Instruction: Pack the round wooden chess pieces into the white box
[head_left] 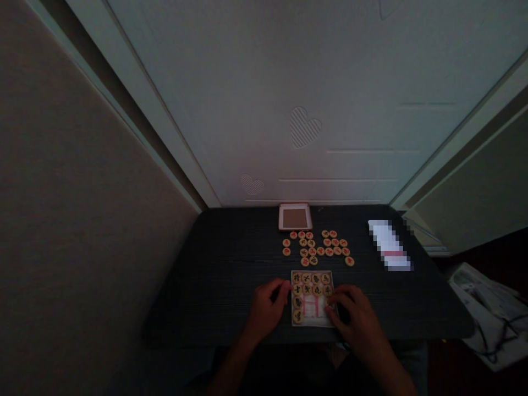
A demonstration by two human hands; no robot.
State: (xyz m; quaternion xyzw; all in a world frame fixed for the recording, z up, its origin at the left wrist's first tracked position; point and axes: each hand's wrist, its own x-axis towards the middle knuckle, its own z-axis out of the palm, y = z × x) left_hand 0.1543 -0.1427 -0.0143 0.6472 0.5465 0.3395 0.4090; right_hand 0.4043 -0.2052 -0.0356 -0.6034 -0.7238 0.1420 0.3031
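Note:
A shallow white box (314, 323) lies on the dark table in front of me, with Chinese chess pieces in its top two rows and down its left side. Pink lines mark its bare floor. My left hand (267, 306) is curled at the box's left edge, thumb and forefinger closed against the rim. On the other side, my right hand (355, 314) reaches over the right rim, its thumb and fingers closed around a chess piece (329, 302) mostly hidden by them. Beyond the box, loose round pieces (320, 251) with red or black characters lie scattered.
The box lid (295, 204), brown-centred, lies at the table's back edge against a white panel (256, 110). A pixelated bright object (388, 245) lies on the right of the dark table (223, 264). White items with cables (490, 313) are beyond its right edge.

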